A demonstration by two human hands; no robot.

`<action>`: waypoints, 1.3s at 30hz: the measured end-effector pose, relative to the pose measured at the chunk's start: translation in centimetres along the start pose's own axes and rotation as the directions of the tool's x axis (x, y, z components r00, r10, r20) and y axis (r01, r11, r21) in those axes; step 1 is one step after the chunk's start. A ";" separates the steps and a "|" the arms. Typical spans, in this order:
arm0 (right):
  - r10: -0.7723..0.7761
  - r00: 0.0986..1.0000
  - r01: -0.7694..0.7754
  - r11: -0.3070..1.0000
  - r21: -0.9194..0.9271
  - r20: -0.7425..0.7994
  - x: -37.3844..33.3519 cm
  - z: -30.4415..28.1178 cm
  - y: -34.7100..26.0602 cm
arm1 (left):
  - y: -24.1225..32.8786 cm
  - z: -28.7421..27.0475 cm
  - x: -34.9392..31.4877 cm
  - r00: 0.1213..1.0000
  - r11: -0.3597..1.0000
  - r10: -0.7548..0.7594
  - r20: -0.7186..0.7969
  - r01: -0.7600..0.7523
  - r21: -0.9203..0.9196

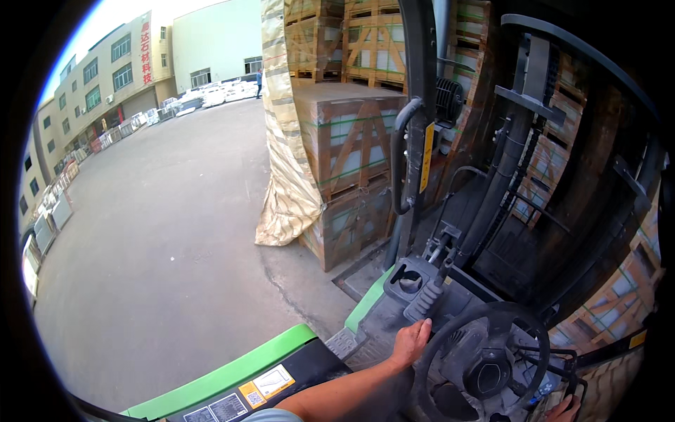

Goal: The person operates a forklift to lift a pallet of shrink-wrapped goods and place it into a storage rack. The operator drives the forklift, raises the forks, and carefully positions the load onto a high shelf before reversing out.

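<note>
At the left side of the black steering wheel point(485, 309), my left hand point(411, 343) is closed on the rim, its thumb up. The undersides of its fingers are hidden. Low at the right, my right hand point(564, 408) is partly in view, its fingers curled at a black lever point(581, 391). Ahead of my left hand stands a stalk with a ribbed rubber boot point(425, 301), beside a cup holder point(408, 280) in the grey dash. The forklift's mast point(510, 141) rises in front of the wheel.
Wooden crates point(358, 144) of pale slabs stand stacked ahead, beside a hanging striped tarp point(285, 204). More crates point(619, 302) are at the right. A grab handle point(399, 155) is on the cab post. Left lies a paved yard point(176, 211) with buildings and leaning slabs. A distant person point(259, 83) stands there.
</note>
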State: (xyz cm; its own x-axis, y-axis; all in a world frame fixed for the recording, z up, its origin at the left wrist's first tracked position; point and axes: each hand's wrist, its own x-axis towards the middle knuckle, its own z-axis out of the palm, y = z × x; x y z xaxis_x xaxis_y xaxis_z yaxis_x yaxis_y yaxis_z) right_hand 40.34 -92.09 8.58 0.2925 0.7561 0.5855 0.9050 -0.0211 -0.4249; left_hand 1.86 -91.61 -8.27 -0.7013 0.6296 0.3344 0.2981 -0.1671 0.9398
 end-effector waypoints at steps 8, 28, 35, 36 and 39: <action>-0.074 0.997 0.076 0.974 0.211 -0.018 1.7 2.6 0.7 | 0.5 -1.4 0.9 0.993 0.993 -0.113 0.027 0.114 -0.033; -0.041 0.999 0.036 0.990 0.137 0.034 2.9 0.8 -0.3 | 1.4 -1.0 0.7 0.986 0.987 -0.159 0.051 0.158 0.014; -0.014 0.981 -0.039 0.963 0.268 0.192 -5.3 -1.6 2.4 | 1.6 -1.3 1.0 0.991 0.993 -0.117 0.061 0.117 0.009; -0.016 0.971 -0.060 0.951 0.305 0.239 -6.4 -2.4 2.8 | 1.5 -1.1 1.0 0.994 0.995 -0.099 0.054 0.098 0.011; -0.089 0.996 0.086 0.969 0.231 0.002 -8.1 -4.4 4.1 | 1.5 -1.5 1.1 0.995 0.996 -0.084 0.052 0.083 0.014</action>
State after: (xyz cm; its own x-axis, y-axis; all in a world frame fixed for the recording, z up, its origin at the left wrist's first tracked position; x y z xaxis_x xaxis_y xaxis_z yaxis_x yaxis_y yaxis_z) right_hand 43.01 -101.19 5.10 0.2099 0.7564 0.6195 0.8307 0.1962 -0.5210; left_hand 0.55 -92.27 -6.41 -0.6895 0.6796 0.2504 0.2480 -0.1033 0.9632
